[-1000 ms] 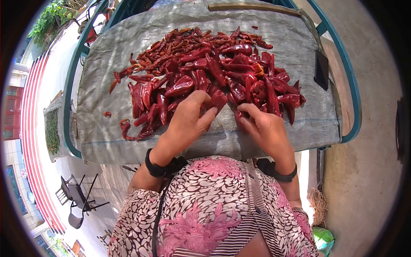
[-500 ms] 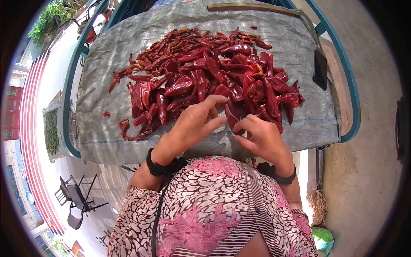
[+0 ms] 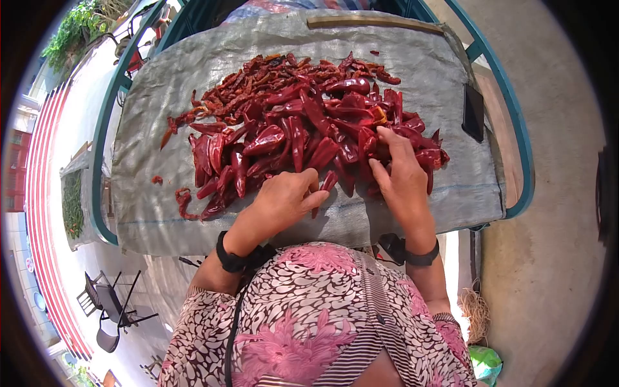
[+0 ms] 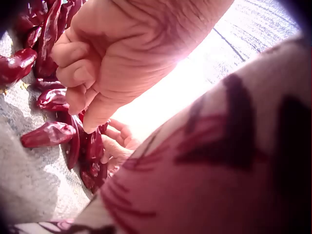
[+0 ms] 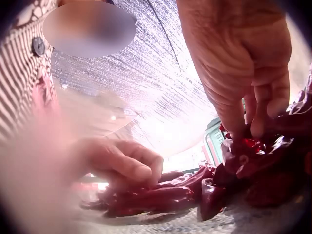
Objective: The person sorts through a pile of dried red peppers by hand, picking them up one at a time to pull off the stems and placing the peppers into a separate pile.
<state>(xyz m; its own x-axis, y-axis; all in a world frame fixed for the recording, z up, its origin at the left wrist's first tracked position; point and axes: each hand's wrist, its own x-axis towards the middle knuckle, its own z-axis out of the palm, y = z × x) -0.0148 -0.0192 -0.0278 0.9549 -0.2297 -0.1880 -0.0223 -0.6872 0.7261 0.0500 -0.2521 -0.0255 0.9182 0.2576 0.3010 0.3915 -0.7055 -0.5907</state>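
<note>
We've got the left hand (image 3: 282, 201) pinching one red pepper (image 3: 329, 181) between thumb and fingers, just off the near side of the pile and toward the sheet's near edge. Right hand (image 3: 405, 180): fingers stretched out, thumb apart, fingertips touching the right part of the pepper pile (image 3: 267, 138). The pile sits mid-sheet (image 3: 151, 109), glossy peppers nearer us, smaller shriveled peppers (image 3: 242, 80) behind toward the far edge. We see one curled dry pepper (image 3: 182, 201) toward the near left corner. Phone (image 3: 472, 113) lies by the right edge, wooden strip (image 3: 374, 23) along the far edge. Green metal rail (image 3: 527, 171) runs round outside the right edge.
</note>
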